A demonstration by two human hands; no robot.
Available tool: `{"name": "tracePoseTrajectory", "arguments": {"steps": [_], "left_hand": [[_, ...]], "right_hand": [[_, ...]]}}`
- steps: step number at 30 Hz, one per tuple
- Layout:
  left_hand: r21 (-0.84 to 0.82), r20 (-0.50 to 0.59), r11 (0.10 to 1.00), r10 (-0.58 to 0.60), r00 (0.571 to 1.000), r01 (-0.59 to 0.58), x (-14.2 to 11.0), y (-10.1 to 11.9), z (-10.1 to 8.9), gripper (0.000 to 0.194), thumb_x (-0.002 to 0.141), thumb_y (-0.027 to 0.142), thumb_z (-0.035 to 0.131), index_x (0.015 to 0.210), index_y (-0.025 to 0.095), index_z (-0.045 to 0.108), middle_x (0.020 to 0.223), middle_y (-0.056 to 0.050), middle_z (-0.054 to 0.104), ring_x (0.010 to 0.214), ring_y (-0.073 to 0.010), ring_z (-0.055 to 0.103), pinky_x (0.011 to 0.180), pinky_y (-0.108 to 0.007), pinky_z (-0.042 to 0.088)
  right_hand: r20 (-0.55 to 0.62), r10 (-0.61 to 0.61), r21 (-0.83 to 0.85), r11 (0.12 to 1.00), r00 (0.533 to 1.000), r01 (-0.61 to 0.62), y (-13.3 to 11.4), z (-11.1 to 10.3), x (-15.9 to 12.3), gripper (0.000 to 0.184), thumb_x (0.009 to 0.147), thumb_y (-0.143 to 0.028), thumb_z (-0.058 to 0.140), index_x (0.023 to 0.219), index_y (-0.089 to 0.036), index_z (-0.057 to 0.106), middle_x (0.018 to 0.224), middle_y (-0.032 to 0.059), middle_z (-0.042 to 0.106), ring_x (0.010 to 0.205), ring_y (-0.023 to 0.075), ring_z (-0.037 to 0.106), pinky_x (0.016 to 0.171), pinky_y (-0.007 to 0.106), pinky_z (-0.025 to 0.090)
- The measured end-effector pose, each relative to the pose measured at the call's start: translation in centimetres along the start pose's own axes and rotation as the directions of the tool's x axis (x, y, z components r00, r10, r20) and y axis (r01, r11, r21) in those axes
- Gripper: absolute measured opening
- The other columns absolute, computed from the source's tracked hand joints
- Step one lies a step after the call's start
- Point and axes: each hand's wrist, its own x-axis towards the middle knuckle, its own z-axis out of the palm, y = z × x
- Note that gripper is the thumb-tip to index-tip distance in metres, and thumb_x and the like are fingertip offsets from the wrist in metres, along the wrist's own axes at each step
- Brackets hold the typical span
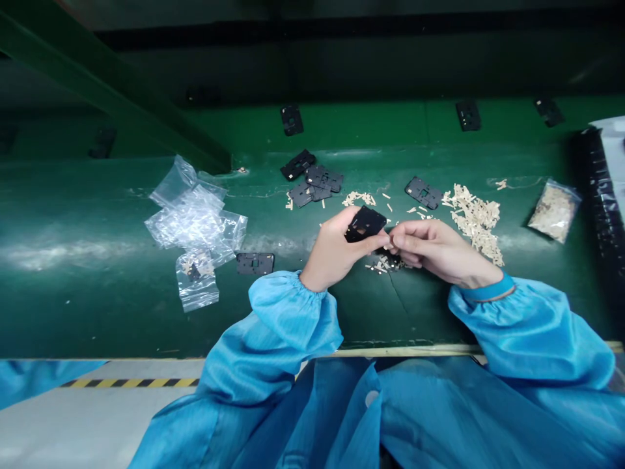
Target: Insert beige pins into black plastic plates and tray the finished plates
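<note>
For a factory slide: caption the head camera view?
Left hand holds a black perforated plate, right hand at its edge, over a green bench strewn with beige pieces.

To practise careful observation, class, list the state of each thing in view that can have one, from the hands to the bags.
Left hand: gripping a flat black perforated plate
Right hand: fingers pinched together beside that plate
Other flat black plates: overlapping in a loose heap
Crumpled clear plastic bags: lying wrinkled in a pile
Clear plastic bag of beige pieces: filled, lying flat
Small beige pieces: loose, heaped and scattered
</note>
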Motion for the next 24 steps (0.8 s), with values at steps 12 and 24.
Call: {"name": "tracePoseTrajectory", "arguments": {"steps": [12, 24], "left_hand": [[0.049, -0.093, 0.996, -0.066, 0.993, 0.071, 0.0, -0.4, 0.5, 0.019, 0.08, 0.032, 0.08, 0.089, 0.02, 0.067, 0.074, 0.002, 0.067, 0.059, -0.0125, 0.058, 0.06, -0.027, 0.046], [0.387, -0.195, 0.92, 0.149, 0.969, -0.063, -0.8, -0.5, 1.0, 0.02, 0.084, 0.037, 0.078, 0.1, 0.027, 0.072, 0.09, 0.001, 0.076, 0.082, -0.0201, 0.069, 0.078, -0.029, 0.048]], "right_hand": [[-0.184, -0.39, -0.464, 0.844, 0.902, 0.271, 1.3, 1.4, 0.3, 0.009, 0.091, -0.028, 0.069, 0.085, -0.021, 0.068, 0.082, 0.0021, 0.06, 0.066, 0.0144, 0.053, 0.059, 0.031, 0.044], [-0.204, -0.621, -0.765, 0.583, 0.757, 0.273, 2.1, 2.4, 0.0, 0.008, 0.092, -0.02, 0.063, 0.088, -0.026, 0.065, 0.088, 0.0052, 0.067, 0.07, 0.0191, 0.059, 0.062, 0.036, 0.048]]}}
